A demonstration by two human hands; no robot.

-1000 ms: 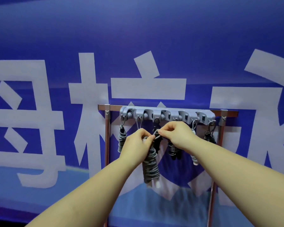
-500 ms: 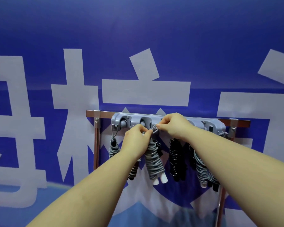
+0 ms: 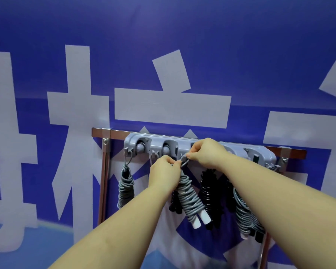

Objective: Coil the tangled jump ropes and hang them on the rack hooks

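Head view: left hand [image 3: 164,172] pinches the top loop of a coiled grey jump rope [image 3: 190,199] hanging just below it, while right hand [image 3: 207,152] pinches the same loop at what seems a hook on the grey rack [image 3: 136,139]. Other coils hang close on both sides; open wall lies left.

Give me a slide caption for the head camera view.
Both hands loop a coiled grey rope onto the rack.
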